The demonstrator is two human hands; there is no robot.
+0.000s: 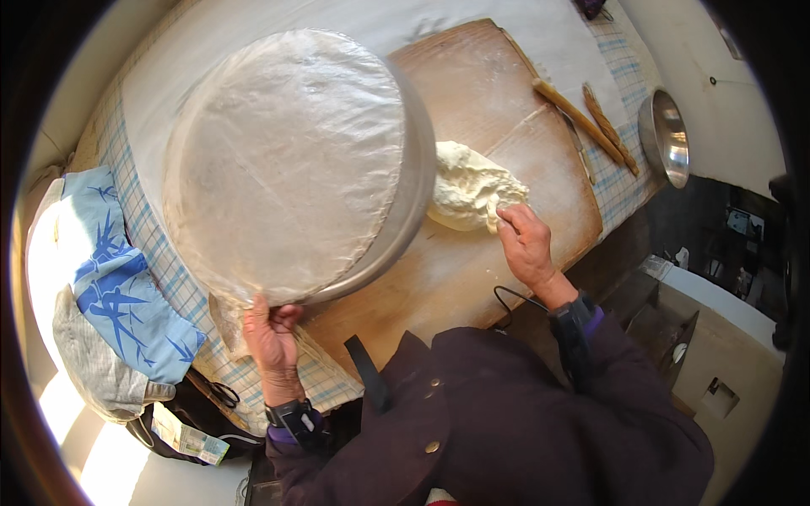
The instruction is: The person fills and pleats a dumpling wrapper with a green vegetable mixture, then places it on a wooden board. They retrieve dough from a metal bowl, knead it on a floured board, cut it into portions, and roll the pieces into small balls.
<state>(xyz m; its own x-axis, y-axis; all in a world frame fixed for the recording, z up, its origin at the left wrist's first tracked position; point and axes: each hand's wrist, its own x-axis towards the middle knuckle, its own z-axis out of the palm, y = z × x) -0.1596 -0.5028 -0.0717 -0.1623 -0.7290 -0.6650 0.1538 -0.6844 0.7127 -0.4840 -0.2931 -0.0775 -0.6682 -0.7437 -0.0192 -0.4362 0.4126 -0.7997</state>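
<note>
A large round metal basin [412, 158] stands in front of me, its top covered by a clear plastic sheet [285, 158]. At the near left of the rim, my left hand [272, 332] pinches the sheet's edge, thumb on top and fingers curled below. A lump of pale dough [471, 180] lies on the floured wooden board [405, 284], right beside the basin, which hides part of it. My right hand [526, 243] grips the dough's near right end between thumb and fingers, and a small fold of dough sticks out there.
A rolling pin [577, 120] lies across the board's right edge, with a straw brush [609, 129] beside it. Further right, a steel bowl [664, 138] rests on its side. Blue printed cloth [120, 278] and scissors [223, 393] lie at the left. A checked tablecloth [149, 209] lies underneath.
</note>
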